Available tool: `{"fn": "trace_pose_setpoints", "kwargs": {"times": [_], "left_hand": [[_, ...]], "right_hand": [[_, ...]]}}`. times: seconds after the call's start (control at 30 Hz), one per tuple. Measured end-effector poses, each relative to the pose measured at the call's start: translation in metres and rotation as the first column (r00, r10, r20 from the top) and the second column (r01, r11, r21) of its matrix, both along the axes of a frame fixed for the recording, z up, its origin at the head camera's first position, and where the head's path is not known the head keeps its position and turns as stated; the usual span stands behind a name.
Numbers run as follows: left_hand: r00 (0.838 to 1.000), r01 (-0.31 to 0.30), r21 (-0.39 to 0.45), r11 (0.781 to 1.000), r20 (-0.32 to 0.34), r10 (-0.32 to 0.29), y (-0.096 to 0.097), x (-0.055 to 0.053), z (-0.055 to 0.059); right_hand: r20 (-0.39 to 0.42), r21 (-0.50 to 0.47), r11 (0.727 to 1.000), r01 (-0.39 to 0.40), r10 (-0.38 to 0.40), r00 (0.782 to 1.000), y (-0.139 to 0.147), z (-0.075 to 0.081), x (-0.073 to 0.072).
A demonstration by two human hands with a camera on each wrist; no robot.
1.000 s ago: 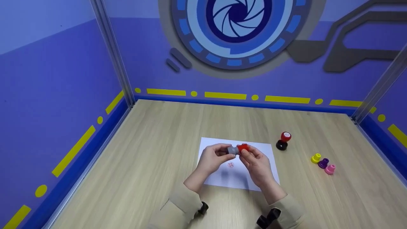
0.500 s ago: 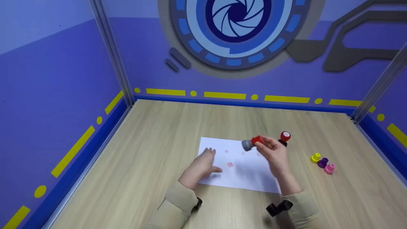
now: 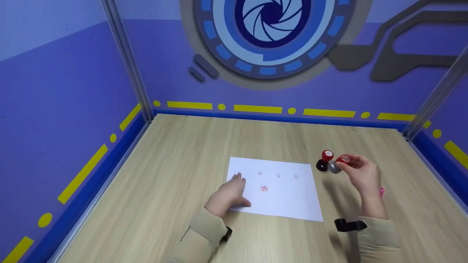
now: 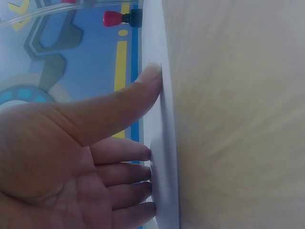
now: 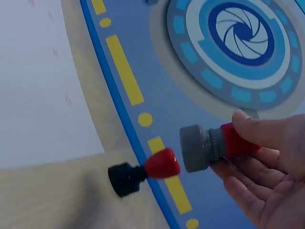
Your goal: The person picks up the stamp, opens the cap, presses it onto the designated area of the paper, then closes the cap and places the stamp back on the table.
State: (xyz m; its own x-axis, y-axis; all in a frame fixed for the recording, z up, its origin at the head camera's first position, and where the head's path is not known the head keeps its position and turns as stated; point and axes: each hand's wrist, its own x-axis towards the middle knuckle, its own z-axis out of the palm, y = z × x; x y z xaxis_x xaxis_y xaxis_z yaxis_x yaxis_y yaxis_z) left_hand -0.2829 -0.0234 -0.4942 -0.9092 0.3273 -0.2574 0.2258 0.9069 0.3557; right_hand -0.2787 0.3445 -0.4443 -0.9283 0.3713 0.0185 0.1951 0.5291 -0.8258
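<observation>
My right hand (image 3: pixel 365 177) pinches a stamp (image 5: pixel 195 149) by its red handle, with the grey cap pointing left. It is held in the air to the right of the paper, tilted on its side. Close beside it on the table stands another stamp (image 3: pixel 322 165), with a red knob and a black base. My left hand (image 3: pixel 227 194) rests with spread fingers on the left part of a white sheet of paper (image 3: pixel 285 202). Its thumb (image 4: pixel 128 102) and fingertips touch the sheet. Several small red prints (image 3: pixel 264 188) mark the paper.
A small pink stamp (image 3: pixel 382 191) peeks out behind my right wrist; the hand and wrist hide whatever is beside it. The wooden table (image 3: pixel 182 164) ends at blue walls (image 3: pixel 153 65) at the back and sides.
My left hand has let go of the grey cap and come down onto the paper. My right hand has carried the stamp rightward, off the paper, to beside the black-based stamp.
</observation>
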Motion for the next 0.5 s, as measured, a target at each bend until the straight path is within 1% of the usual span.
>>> {"fn": "trace_pose_setpoints", "kwargs": {"times": [0.1,0.2,0.3,0.4,0.5], "left_hand": [[1.0,-0.005,0.006,1.0,0.005,0.005,0.0,0.0,-0.001],[1.0,-0.008,0.011,1.0,0.011,0.008,0.0,0.0,-0.002],[1.0,-0.004,0.008,1.0,0.01,0.003,0.0,0.0,-0.002],[1.0,0.015,-0.011,1.0,0.001,-0.015,-0.001,0.0,-0.002],[1.0,0.023,-0.027,0.999,-0.005,-0.024,-0.002,-0.001,-0.001]], "right_hand": [[0.056,0.02,0.999,0.039,-0.04,0.998,0.017,-0.008,-0.001],[0.088,0.007,0.997,0.074,-0.074,0.993,0.029,-0.02,-0.002],[0.108,0.008,0.996,0.09,-0.09,0.99,0.035,-0.031,-0.003],[0.096,0.049,0.995,0.086,-0.09,0.991,0.037,-0.039,-0.005],[0.076,0.086,0.994,0.071,-0.077,0.994,0.039,-0.042,-0.006]]}}
